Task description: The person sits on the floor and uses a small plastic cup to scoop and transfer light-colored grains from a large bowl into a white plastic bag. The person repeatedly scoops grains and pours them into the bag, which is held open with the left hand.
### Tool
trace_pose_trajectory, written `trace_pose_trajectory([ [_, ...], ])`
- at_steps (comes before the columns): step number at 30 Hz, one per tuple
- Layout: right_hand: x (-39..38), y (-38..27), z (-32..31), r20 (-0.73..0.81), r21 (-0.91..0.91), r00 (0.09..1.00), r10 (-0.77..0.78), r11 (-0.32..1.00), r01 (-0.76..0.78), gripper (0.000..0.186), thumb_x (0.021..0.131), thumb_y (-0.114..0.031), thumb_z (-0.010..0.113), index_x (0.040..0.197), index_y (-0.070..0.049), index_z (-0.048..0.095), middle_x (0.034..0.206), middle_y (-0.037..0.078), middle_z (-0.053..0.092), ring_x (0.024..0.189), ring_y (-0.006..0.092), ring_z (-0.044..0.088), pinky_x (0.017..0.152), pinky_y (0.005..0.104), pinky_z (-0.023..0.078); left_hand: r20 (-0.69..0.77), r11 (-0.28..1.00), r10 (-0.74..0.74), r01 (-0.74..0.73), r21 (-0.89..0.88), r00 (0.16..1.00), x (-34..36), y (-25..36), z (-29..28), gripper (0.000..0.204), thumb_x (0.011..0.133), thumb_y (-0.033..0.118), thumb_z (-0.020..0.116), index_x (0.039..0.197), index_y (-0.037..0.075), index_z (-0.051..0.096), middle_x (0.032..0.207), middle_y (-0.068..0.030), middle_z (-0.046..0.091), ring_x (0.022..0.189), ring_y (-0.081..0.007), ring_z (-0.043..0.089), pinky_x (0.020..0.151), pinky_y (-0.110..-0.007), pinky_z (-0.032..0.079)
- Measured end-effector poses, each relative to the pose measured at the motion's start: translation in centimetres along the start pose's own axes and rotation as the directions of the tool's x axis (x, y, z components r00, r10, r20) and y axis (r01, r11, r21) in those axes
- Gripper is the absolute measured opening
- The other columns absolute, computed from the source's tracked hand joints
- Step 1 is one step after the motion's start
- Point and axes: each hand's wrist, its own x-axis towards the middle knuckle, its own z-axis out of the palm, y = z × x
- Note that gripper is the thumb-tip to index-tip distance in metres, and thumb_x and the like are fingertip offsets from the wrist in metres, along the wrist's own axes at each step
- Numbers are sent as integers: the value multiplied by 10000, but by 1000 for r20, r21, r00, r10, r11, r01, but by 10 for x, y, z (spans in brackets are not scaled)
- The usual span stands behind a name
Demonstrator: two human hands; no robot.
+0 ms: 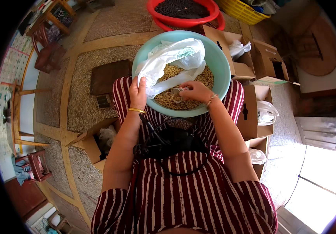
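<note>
A pale turquoise basin [223, 74] rests at my knees, with a layer of small tan kernels or beans [205, 80] inside. Across its left and far side spreads a white plastic bag [158, 64], its mouth gaping toward me. My left hand [138, 93] pinches the bag's edge at the basin's left rim. Low over the kernels, my right hand [196, 93] grips a small clear cup [177, 95], tilted with its round mouth turned to the left. What the cup contains is hard to make out.
Beyond the basin stands a red basin [211, 17] of dark round pieces, beside a yellow basket [242, 11]. Cardboard boxes [250, 111] holding white bags line my right; another box [91, 146] is at my left. A low brown stool [107, 78] stands left of the basin.
</note>
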Motion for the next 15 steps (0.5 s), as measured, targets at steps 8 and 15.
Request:
trace_pose_trajectory([
  [8,-6,-24,-13,-166,225,986,13,974,25,412,785,-226,635,1111,-1,522,821,51,604,664,83,569,555,188,440,-9,998,2,-2,59,1000,2,-13,-3,316,902,296,465,939,-7,546,782,-52,552,728,-120,497,675,-263,413],
  [15,11,-65,4,-491,-486,730,-477,844,225,375,656,-159,684,1008,-82,581,987,133,525,855,272,547,771,357,455,-10,996,35,-34,80,999,1,-10,-3,302,903,287,461,961,4,548,781,-49,543,726,-132,493,678,-267,410],
])
